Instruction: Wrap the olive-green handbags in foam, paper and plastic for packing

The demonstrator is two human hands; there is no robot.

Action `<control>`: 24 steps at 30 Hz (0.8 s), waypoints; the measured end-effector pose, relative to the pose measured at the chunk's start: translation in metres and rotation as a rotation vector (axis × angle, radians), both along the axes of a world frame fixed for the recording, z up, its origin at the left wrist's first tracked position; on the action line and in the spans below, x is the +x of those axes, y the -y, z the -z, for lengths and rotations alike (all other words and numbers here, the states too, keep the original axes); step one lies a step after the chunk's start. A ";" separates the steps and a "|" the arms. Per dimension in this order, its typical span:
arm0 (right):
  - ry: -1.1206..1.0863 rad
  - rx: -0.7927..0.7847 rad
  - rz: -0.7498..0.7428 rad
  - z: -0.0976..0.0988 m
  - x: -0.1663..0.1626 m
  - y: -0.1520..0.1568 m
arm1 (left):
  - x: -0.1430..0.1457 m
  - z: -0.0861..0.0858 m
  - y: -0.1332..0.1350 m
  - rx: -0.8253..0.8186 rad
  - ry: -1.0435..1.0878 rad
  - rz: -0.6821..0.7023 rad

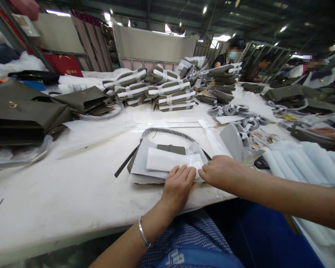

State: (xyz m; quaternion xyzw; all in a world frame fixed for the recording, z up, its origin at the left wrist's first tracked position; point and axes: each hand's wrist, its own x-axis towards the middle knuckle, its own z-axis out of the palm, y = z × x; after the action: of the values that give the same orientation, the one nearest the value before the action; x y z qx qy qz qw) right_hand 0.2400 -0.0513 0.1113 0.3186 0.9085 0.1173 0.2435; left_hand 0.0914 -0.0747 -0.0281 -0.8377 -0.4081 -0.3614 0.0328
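Observation:
A dark olive handbag (171,149) lies on the white table in front of me, mostly covered by pale wrapping sheets. Its grey-wrapped handle (171,131) arches at the back, and a dark strap end (126,162) sticks out on the left. Across the bag's front lies a folded white wrapping sheet (163,160). My left hand (180,184) has its fingers pressed together and curled over that sheet's right front part. Beside it, at the bag's right front corner, my right hand (219,172) is closed in a pinch; what it holds is hidden. Something clear and shiny shows near both hands.
Several open olive bags (19,111) stand at the left. Wrapped bags (167,87) are piled at the back. Coiled wrapped straps (231,109), a grey tape dispenser (233,137) and white foam sheets (307,160) lie to the right. A co-worker's hand (329,134) is at far right.

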 end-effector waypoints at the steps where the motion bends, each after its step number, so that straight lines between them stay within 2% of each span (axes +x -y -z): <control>1: -0.014 0.001 -0.010 -0.002 0.000 -0.004 | 0.000 -0.001 0.000 0.007 0.002 0.000; 6: 0.051 -0.113 -0.024 -0.020 -0.004 -0.031 | 0.001 -0.003 -0.001 0.013 -0.001 -0.001; 9: 0.094 -0.159 0.005 -0.023 -0.010 -0.050 | 0.002 -0.002 -0.001 0.026 0.009 -0.012; 15: 0.013 -0.193 -0.020 -0.008 -0.012 -0.082 | 0.004 0.002 -0.001 0.062 0.022 -0.039; 24: -0.007 -0.282 -0.028 0.014 -0.013 -0.109 | 0.007 0.002 -0.002 0.098 0.011 -0.073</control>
State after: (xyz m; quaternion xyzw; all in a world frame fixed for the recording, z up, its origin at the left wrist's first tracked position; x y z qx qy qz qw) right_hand 0.2268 0.0579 0.0977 0.2691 0.9212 -0.0094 0.2810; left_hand 0.0983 -0.0729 -0.0301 -0.8175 -0.4206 -0.3841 0.0846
